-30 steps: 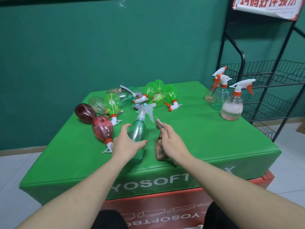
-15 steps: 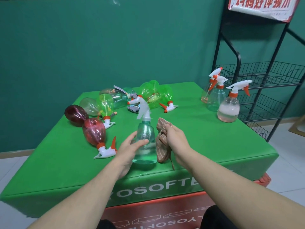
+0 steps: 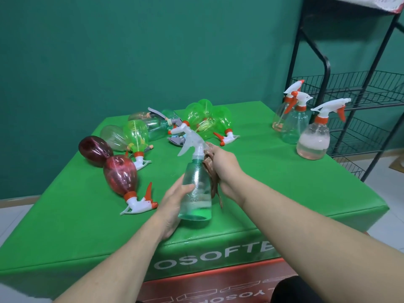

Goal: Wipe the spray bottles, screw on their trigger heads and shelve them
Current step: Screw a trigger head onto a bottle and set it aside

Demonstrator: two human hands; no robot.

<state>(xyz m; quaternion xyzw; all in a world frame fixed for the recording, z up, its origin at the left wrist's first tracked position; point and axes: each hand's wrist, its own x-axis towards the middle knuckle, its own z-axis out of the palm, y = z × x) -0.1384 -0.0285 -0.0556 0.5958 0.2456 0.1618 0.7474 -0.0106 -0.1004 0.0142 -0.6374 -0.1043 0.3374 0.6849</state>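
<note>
At the centre of a green table (image 3: 284,193), the left hand (image 3: 175,206) grasps a clear teal spray bottle (image 3: 196,189) (trigger head on, upright). The right hand (image 3: 225,167) clenches a brown cloth (image 3: 211,171) against its neck. Other bottles lie at 10 o'clock; three stand at 2 o'clock.

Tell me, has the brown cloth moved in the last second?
Yes. The brown cloth in the right hand has come up off the green table and now presses the teal bottle's neck.
</note>
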